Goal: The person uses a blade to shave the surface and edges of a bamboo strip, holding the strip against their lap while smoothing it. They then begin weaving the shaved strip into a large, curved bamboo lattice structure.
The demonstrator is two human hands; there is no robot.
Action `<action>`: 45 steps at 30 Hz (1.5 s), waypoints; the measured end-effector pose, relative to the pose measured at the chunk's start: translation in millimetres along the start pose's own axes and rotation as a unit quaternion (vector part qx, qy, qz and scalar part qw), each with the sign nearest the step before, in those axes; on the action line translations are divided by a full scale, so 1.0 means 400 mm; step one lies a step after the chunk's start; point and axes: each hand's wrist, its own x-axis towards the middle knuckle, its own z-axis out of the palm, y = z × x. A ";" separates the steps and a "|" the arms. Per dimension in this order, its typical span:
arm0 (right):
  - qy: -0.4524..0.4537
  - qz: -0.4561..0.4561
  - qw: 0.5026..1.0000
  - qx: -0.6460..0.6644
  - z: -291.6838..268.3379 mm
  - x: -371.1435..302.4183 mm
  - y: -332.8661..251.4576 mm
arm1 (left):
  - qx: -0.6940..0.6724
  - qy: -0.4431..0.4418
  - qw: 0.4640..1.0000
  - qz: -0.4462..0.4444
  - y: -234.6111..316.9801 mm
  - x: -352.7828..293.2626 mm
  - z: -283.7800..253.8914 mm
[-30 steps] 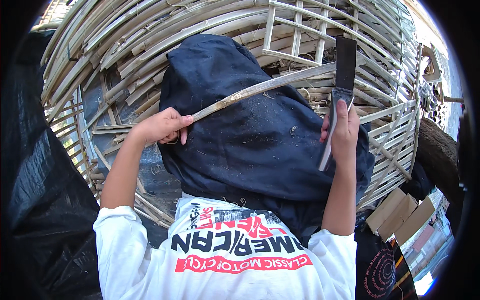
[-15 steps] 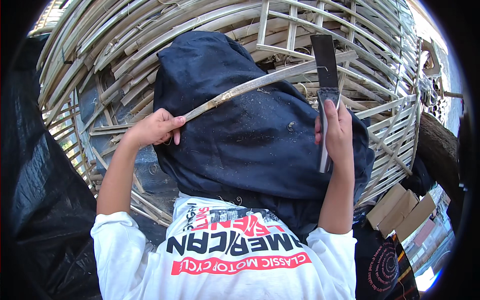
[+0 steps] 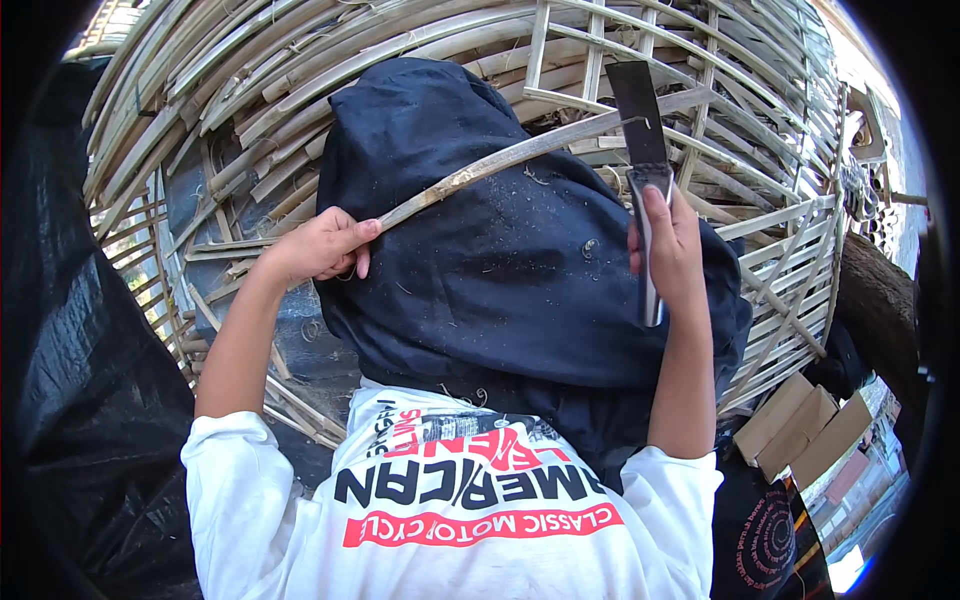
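My left hand (image 3: 325, 245) pinches the near end of a long pale bamboo strip (image 3: 480, 168) between thumb and fingers. The strip slants up to the right across the dark blue cloth (image 3: 470, 280) over my lap, and its far part passes behind the blade. In my right hand (image 3: 668, 245) is a large knife (image 3: 633, 112), gripped round its metal handle with the thumb along it. Its broad, dark, square-ended blade points up and leans a little left. A thin curl of shaving hangs at the blade's edge.
Many split bamboo strips (image 3: 400, 45) lie piled beyond the cloth. A bamboo lattice (image 3: 785, 260) stands at the right, near a dark log (image 3: 878, 290) and an opened cardboard box (image 3: 790, 425). Black plastic sheeting (image 3: 80, 350) hangs at the left. Small shavings dot the cloth.
The knife has tilted slightly left and moved up a little with my right hand. My left hand sits slightly farther right, still on the bamboo strip. The whole view has shifted a little.
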 end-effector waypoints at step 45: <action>-0.012 -0.011 1.000 0.002 0.039 0.006 0.001 | -0.034 0.014 0.999 0.003 -0.012 0.012 0.005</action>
